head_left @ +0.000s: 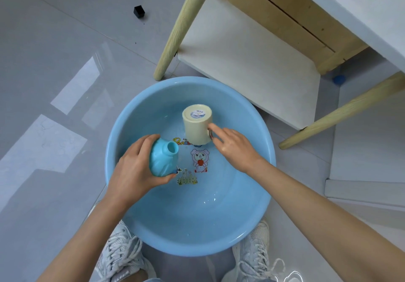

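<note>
Over basin (pixel 197 220), upturned cup (pixel 196 128), uncapped bottle (pixel 163 161)

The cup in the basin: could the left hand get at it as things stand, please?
Probably not: the left hand grips the bottle, and the right hand holds the cup. The path across the basin looks open otherwise.

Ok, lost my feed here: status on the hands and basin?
Left hand grips blue bottle, uncapped. Right hand pinches upside-down cream cup by its handle, inside the basin. Nothing blocking.
</note>
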Demonstrator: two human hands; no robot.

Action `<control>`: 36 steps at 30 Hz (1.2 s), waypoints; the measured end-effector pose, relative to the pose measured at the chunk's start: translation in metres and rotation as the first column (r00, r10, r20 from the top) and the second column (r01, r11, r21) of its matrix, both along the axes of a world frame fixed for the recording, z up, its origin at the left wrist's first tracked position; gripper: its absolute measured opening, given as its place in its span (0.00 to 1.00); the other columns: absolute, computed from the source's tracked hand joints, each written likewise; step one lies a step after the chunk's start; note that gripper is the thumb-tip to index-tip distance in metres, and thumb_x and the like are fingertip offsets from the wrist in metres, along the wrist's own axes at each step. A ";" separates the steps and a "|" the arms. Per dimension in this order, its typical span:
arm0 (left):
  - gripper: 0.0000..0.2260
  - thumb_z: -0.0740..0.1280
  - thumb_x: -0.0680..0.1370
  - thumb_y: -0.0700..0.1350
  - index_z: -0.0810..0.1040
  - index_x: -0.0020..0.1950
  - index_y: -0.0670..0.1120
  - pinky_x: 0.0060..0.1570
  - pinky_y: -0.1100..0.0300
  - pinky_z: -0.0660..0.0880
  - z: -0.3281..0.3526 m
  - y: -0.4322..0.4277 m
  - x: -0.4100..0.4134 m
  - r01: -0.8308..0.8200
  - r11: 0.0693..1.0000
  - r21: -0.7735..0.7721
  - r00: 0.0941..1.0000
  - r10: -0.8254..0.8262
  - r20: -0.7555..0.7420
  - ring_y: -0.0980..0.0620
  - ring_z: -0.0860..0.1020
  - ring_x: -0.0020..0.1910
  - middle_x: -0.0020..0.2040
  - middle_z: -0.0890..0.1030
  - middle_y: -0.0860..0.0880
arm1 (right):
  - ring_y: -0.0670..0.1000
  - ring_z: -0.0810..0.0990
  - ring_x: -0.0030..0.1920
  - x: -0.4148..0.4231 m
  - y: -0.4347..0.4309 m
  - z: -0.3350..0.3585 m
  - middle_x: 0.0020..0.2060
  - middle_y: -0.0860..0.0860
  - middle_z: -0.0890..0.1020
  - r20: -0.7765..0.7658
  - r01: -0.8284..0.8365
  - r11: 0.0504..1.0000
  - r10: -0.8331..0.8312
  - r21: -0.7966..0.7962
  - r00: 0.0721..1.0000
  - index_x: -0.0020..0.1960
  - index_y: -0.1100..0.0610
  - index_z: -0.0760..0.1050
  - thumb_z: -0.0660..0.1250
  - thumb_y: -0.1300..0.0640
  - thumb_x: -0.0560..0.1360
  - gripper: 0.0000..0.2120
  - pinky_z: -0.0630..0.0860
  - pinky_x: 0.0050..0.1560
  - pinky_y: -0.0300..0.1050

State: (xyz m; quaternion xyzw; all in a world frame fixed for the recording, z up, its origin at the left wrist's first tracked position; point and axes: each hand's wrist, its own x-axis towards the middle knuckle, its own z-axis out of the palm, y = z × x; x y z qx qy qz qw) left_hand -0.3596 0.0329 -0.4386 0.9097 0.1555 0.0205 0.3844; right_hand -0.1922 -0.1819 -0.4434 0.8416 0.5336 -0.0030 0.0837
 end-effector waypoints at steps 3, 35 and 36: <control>0.41 0.81 0.58 0.56 0.70 0.66 0.45 0.54 0.51 0.72 0.001 0.000 0.000 -0.005 1.000 0.004 1.000 0.005 0.003 0.46 0.75 0.59 0.61 0.76 0.49 | 0.55 0.73 0.31 -0.003 -0.014 -0.001 0.53 0.59 0.80 0.015 0.147 0.988 -0.146 -0.051 0.989 0.39 0.64 0.76 0.80 0.70 0.49 0.21 0.71 0.32 0.43; 0.40 0.81 0.58 0.56 0.70 0.66 0.46 0.54 0.54 0.72 -0.003 0.001 0.000 -0.014 1.000 -0.010 0.999 0.014 0.043 0.48 0.75 0.58 0.60 0.76 0.50 | 0.48 0.79 0.34 -0.071 -0.021 0.091 0.40 0.58 0.83 -0.942 0.948 0.079 -0.160 -0.309 -0.293 0.39 0.62 0.82 0.72 0.52 0.63 0.13 0.76 0.38 0.37; 0.40 0.81 0.58 0.56 0.69 0.66 0.47 0.54 0.54 0.72 -0.003 0.001 0.000 -0.011 1.000 -0.010 0.999 0.011 0.043 0.48 0.75 0.58 0.60 0.76 0.50 | 0.47 0.79 0.34 -0.068 -0.020 0.098 0.40 0.57 0.84 -0.949 0.952 0.050 -0.119 -0.301 -0.293 0.38 0.62 0.82 0.71 0.54 0.64 0.11 0.77 0.37 0.37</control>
